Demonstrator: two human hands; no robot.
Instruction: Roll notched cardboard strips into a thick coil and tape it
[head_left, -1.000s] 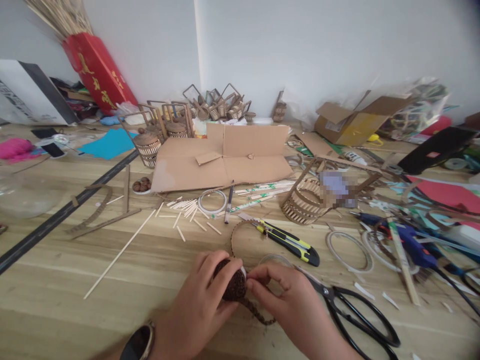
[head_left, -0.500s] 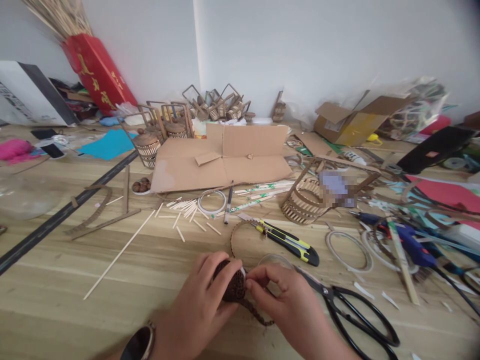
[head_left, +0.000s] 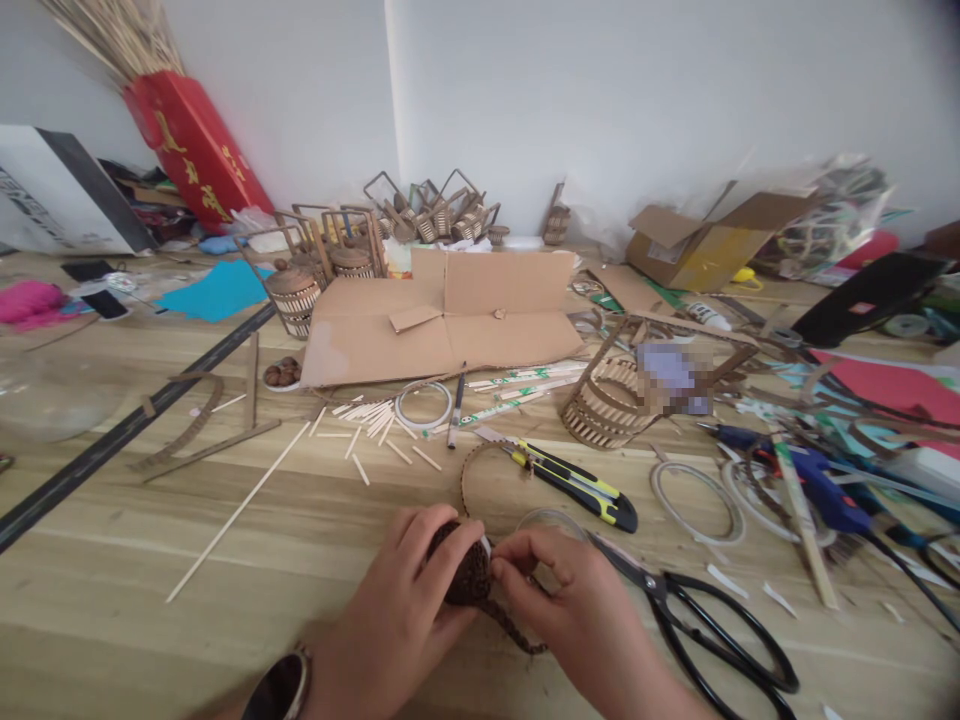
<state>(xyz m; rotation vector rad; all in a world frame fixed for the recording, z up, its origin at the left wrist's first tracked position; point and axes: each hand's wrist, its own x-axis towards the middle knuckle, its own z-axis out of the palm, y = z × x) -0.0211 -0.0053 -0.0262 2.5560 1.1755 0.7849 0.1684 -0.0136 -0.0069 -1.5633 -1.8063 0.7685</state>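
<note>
My left hand (head_left: 401,600) is wrapped over a dark brown round coil (head_left: 472,577) with a braided-looking surface, low over the table. Against the coil's right side, my right hand (head_left: 574,605) pinches with thumb and forefinger; what lies between the fingertips is too small to make out. A whitish sliver shows at the coil's edge there. From its underside a dark braided strip (head_left: 516,634) runs beneath my right hand. Another thin strip (head_left: 463,480) curves up behind the coil. Beyond the hands lies a yellow-black utility knife (head_left: 577,485), blade out. Black-handled scissors (head_left: 724,635) rest beside my right hand.
Short pale sticks (head_left: 375,415), a tape roll (head_left: 424,405) and a black pen (head_left: 457,405) lie ahead. A slatted basket (head_left: 600,405) tilts at centre right, near a blue glue gun (head_left: 829,490). Flattened cardboard (head_left: 502,345) stands behind. One long stick (head_left: 236,512) lies left.
</note>
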